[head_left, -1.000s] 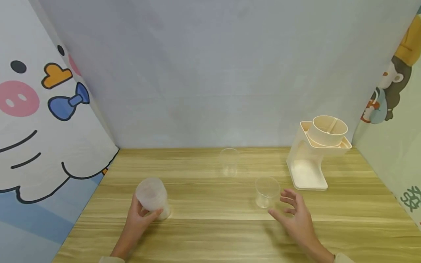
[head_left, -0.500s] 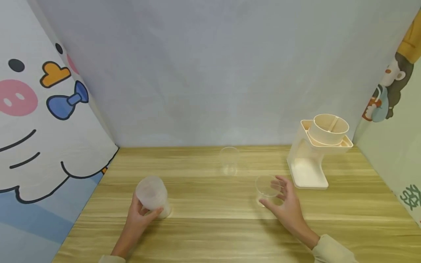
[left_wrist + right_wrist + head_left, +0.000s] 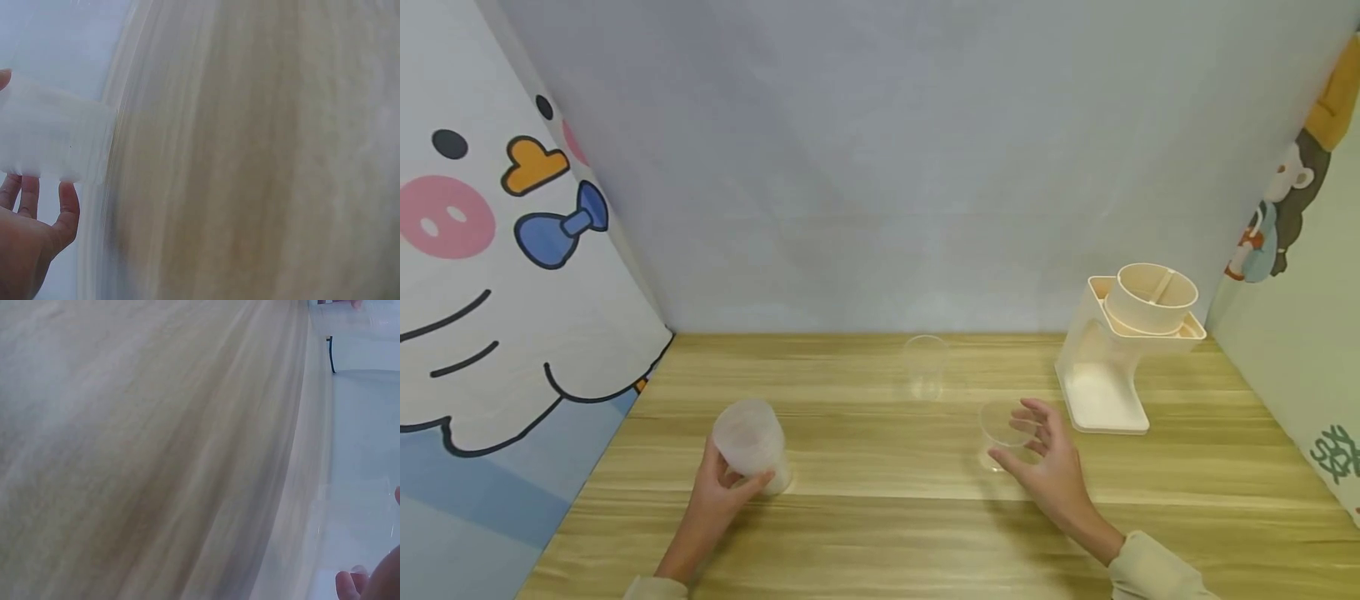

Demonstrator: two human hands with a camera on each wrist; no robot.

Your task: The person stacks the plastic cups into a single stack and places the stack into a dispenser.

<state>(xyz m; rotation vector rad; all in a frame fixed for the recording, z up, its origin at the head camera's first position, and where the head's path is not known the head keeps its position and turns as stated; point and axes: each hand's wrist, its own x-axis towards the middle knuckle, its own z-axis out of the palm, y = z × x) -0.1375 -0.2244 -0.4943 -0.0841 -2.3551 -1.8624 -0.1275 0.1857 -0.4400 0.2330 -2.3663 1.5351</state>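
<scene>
My left hand (image 3: 718, 496) grips a stack of frosted, translucent plastic cups (image 3: 751, 442), upright at the left of the wooden table. In the left wrist view, the stack (image 3: 59, 134) sits between the thumb and several curved fingers (image 3: 67, 209). On the right, my right hand (image 3: 1054, 475) curls round a clear plastic cup (image 3: 996, 435), thumb at the near side and fingers beyond it. The right wrist view shows this cup (image 3: 356, 519) faintly against the pale backdrop. Another clear plastic cup (image 3: 926, 368) stands farther back, near the table's middle.
A cream-coloured stand (image 3: 1101, 396) with a round open holder (image 3: 1152, 297) on top stands at the back right. A grey cloth (image 3: 880, 167) hangs behind the table (image 3: 880, 542). Printed cartoon cloths hang at the left and right.
My right hand has moved left from beside the near clear cup and closed round it. That cup has shifted slightly left. The left hand keeps its hold on the stack.
</scene>
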